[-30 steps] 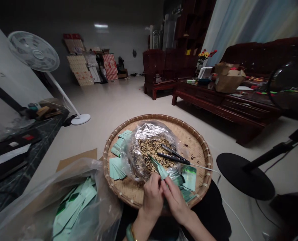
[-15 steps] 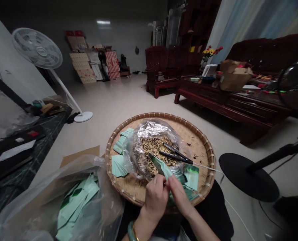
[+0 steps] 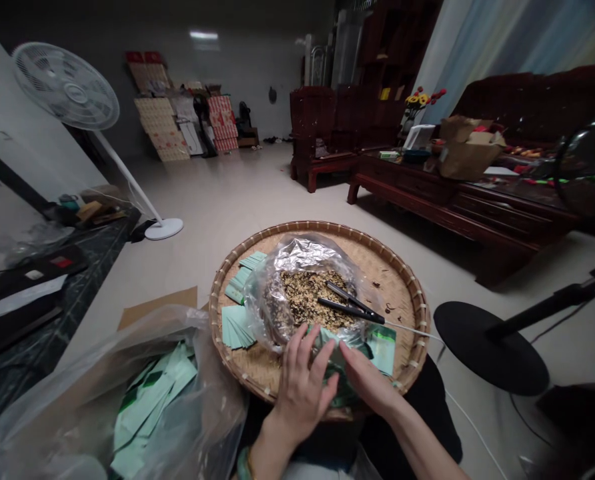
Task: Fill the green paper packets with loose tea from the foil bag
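Observation:
My left hand (image 3: 302, 380) is over the near edge of the round woven bamboo tray (image 3: 262, 385), fingers spread, at a small green paper packet (image 3: 331, 339). From the other side, my right hand (image 3: 370, 379) pinches the packet's edge, its thumb hidden. Just beyond, a clear plastic bag (image 3: 262, 293) lies open on the tray, filled with a loose mix of dark and pale bits (image 3: 302, 290). A black hair straightener (image 3: 352, 311) rests across the bag, its plates apart. Fanned green packets (image 3: 236, 327) lie left of the bag, and another packet (image 3: 383, 348) lies right of it.
To the left, a large plastic bag (image 3: 212, 373) holds several green packets (image 3: 152, 407). A white cord (image 3: 412, 329) runs off the tray's right side. A black fan base (image 3: 490, 347) stands on the right, a white fan (image 3: 72, 93) on the left, and a wooden table (image 3: 417, 190) behind.
My left hand has gone from a closed grip on the packet to spread fingers. The packet's pointed end, which stuck up over the mix, has come down toward my hands.

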Tool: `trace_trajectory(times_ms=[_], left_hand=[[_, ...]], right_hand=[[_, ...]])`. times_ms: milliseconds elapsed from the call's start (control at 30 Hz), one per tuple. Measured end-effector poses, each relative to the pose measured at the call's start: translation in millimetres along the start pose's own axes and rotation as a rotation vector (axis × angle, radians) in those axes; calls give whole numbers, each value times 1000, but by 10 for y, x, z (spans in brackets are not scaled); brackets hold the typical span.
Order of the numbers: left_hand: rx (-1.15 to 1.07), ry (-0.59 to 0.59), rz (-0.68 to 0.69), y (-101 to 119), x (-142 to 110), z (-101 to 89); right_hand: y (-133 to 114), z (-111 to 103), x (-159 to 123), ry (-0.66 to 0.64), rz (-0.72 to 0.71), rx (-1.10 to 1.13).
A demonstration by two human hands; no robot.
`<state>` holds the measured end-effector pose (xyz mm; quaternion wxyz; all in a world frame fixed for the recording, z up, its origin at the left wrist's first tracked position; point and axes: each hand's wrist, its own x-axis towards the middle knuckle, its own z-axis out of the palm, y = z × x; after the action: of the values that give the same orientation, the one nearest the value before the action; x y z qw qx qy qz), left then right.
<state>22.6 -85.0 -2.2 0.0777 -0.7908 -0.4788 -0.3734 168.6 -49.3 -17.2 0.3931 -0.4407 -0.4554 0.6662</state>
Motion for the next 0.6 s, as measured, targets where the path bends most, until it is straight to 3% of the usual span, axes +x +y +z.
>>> trace_trajectory(times_ms=[133,333,600], left_hand=[[69,-198,40,-198,-75,2],[17,-162,7,-393,-239,122],[99,-136,-216,-412,-286,130]], right_hand=[[-47,-10,15,-123,-102,-193],[-167,31,99,-219,-133,-234],[-332,226,212,-309,-175,-358]])
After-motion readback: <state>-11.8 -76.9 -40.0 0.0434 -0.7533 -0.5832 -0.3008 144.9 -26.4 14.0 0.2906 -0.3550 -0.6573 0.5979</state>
